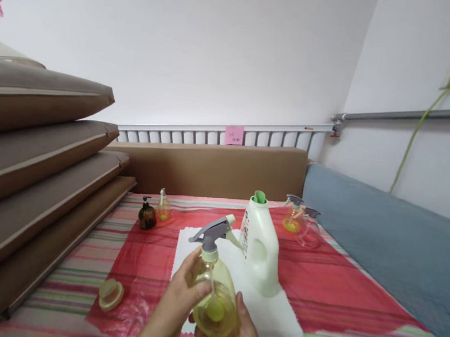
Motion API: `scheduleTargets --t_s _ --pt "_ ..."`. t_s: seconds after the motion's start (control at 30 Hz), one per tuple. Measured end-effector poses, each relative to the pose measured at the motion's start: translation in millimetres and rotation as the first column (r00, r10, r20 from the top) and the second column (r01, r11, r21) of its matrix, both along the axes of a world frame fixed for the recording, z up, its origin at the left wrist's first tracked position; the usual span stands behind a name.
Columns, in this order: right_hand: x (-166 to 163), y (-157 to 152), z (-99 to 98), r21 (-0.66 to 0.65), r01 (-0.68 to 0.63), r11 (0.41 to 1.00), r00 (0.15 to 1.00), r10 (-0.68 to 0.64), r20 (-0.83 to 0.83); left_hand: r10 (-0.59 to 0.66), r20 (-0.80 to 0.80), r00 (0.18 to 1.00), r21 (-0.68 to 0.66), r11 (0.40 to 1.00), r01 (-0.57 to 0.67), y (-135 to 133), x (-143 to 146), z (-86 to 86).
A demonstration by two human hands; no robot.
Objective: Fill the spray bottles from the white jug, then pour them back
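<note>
Both hands are wrapped around a clear spray bottle (217,308) with a grey trigger head and yellowish liquid in its lower part. My left hand (187,287) grips its neck and upper side, the thumb across the front. From the lower right, my right hand (236,333) supports the base. Just behind stands a large white jug (261,253), its mouth showing a green spout. The jug rests on a white cloth (279,317) with a zigzag edge. A pale round cap (110,294) lies to the left.
A dark pump bottle (147,214) and a small clear bottle (163,210) stand at the back left. Two spray bottles, one yellow-tinted (292,221) and one pink (310,232), are at the back right. Stacked cushions (31,162) border the left, a blue padded side (387,243) the right.
</note>
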State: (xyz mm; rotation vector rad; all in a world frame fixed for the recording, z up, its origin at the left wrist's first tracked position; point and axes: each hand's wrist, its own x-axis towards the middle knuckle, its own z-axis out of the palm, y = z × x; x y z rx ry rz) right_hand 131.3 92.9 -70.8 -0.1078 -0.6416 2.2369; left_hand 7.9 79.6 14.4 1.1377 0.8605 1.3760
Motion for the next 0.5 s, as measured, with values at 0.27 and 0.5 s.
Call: scheduleTargets --t_s 0.27,0.5 --pt "-3 2 -2.2 -0.112 0.02 0.994 0.968 0.009 0.25 0.043 -0.261 0.964 0.086 0.996 -0.021 -6 0 -21.5" --pt "38 19 24.3 0.363 0.44 0.822 0.489 -0.558 0.67 0.554 -0.503 0.663 0.464 0.821 -0.333 0 2 -78.2"
